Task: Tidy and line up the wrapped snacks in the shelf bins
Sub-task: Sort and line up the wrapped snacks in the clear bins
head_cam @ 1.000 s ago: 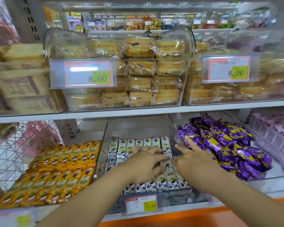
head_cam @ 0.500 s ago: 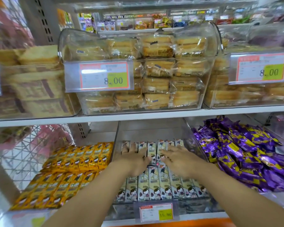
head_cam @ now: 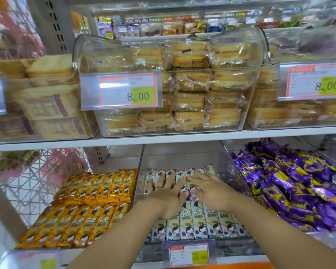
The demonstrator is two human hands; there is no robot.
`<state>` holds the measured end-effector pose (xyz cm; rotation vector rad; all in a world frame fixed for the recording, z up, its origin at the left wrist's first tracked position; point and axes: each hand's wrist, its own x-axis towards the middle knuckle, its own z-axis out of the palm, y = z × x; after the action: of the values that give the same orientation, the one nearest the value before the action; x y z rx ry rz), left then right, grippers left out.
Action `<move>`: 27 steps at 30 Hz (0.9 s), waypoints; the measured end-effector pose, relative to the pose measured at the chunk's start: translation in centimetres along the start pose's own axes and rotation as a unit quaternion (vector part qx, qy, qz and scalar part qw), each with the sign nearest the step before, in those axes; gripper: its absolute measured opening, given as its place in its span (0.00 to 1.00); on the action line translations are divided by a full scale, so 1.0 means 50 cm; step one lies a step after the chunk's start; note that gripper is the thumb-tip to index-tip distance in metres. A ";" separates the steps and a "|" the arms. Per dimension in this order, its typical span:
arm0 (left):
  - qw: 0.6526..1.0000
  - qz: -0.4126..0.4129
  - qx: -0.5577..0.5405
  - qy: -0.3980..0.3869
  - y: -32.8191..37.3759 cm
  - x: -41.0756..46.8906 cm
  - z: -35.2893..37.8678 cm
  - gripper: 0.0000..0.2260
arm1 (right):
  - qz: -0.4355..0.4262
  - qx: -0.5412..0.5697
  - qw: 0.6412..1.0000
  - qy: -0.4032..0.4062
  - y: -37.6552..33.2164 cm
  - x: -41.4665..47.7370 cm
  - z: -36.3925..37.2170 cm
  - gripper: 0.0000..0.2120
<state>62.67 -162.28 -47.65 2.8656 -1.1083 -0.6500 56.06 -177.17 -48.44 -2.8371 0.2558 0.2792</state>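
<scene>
Here, the lower shelf (head_cam: 163, 139) is carrying three lots of wrapped snacks side by side: yellow bars (head_cam: 97, 191) on the left, a clear bin (head_cam: 182, 154) in the middle and a heap of purple packets (head_cam: 291, 187) on the right. The cream-wrapped bars (head_cam: 202, 222) are lying in the middle bin in two rows, packed edge to edge, each with its long axis running from front to back.

Both hands are working in that bin. The left hand (head_cam: 167, 195) is lying flat over the left half of the back row (head_cam: 189, 171), and the right hand (head_cam: 209, 189) is covering the right half, so each is nearest its own side. The fingers (head_cam: 170, 179) are stretching straight and slightly spread, pressing on the wrappers and gripping nothing.

The back row's far ends are sitting just ahead of the fingertips, so evening them up probably means nudging bars along their length. Bare bin floor is lying open behind them, while the clear side walls are hugging both ends of the row and leaving little sideways room.
</scene>
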 end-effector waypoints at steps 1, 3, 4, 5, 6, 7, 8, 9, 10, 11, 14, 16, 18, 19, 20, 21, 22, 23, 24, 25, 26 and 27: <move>1.000 -0.009 -0.001 0.001 0.005 0.001 0.005 0.24 | -0.005 0.009 1.000 0.001 0.004 0.001 0.000 0.24; 1.000 -0.023 0.004 0.004 0.014 -0.001 0.013 0.24 | -0.005 0.033 0.999 0.009 0.008 0.000 0.004 0.23; 1.000 -0.028 0.007 0.008 0.016 -0.002 0.015 0.24 | -0.002 0.046 0.999 0.020 0.009 0.000 0.006 0.23; 0.999 -0.030 0.009 0.012 0.016 -0.003 0.017 0.24 | 0.005 0.056 0.998 0.038 0.010 -0.001 0.006 0.23; 0.999 -0.030 0.010 0.016 0.017 -0.003 0.017 0.24 | 0.022 0.063 0.996 0.056 0.010 -0.002 0.006 0.23; 0.999 -0.030 0.011 0.020 0.018 -0.004 0.015 0.24 | 0.044 0.067 0.994 0.068 0.009 -0.001 0.003 0.23; 0.999 -0.031 0.014 0.023 0.018 -0.003 0.010 0.24 | 0.069 0.070 0.993 0.071 0.009 0.003 0.000 0.25; 0.999 -0.033 0.016 0.024 0.019 -0.003 0.004 0.24 | 0.088 0.067 0.992 0.066 0.008 0.007 -0.001 0.26; 0.999 -0.034 0.018 0.024 0.019 -0.002 -0.001 0.24 | 0.101 0.063 0.991 0.057 0.007 0.010 -0.001 0.26; 0.999 -0.034 0.017 0.026 0.019 0.001 -0.005 0.24 | 0.106 0.063 0.991 0.048 0.005 0.012 -0.001 0.27; 0.999 -0.023 -0.004 0.043 0.014 0.006 0.002 0.23 | 0.100 0.102 0.988 0.058 0.003 0.010 0.002 0.26; 0.998 -0.022 -0.012 0.052 0.010 0.008 0.011 0.23 | 0.091 0.120 0.986 0.072 0.004 0.009 0.003 0.26; 0.998 -0.027 -0.005 0.054 0.010 0.009 0.014 0.23 | 0.082 0.122 0.987 0.071 0.007 0.009 0.001 0.25; 0.998 -0.030 -0.001 0.052 0.012 0.007 0.013 0.23 | 0.077 0.121 0.987 0.068 0.010 0.009 0.001 0.25; 0.998 -0.033 0.001 0.047 0.013 0.004 0.013 0.23 | 0.073 0.118 0.988 0.062 0.012 0.008 0.000 0.25; 0.999 -0.036 0.000 0.041 0.014 0.000 0.013 0.23 | 0.070 0.115 0.989 0.057 0.014 0.006 -0.001 0.26; 0.999 -0.040 -0.001 0.037 0.015 -0.003 0.013 0.23 | 0.067 0.112 0.990 0.056 0.016 0.005 0.000 0.26; 0.998 -0.044 -0.001 0.035 0.016 -0.005 0.014 0.23 | 0.067 0.112 0.990 0.058 0.016 0.005 0.000 0.27; 0.998 -0.047 0.002 0.034 0.017 -0.006 0.015 0.23 | 0.072 0.117 0.989 0.060 0.014 0.004 0.000 0.28; 0.998 -0.050 0.005 0.033 0.018 -0.007 0.015 0.23 | 0.076 0.122 0.988 0.063 0.011 0.004 -0.001 0.30; 0.998 -0.052 0.007 0.031 0.018 -0.007 0.013 0.23 | 0.076 0.120 0.988 0.063 0.009 0.004 -0.002 0.31; 0.998 -0.053 0.008 0.026 0.019 -0.007 0.010 0.23 | 0.077 0.113 0.989 0.059 0.007 0.004 -0.004 0.31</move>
<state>61.62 -162.69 -47.82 2.9523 -0.9662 -0.5676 56.20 -177.57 -48.39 -2.6158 0.4998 0.1051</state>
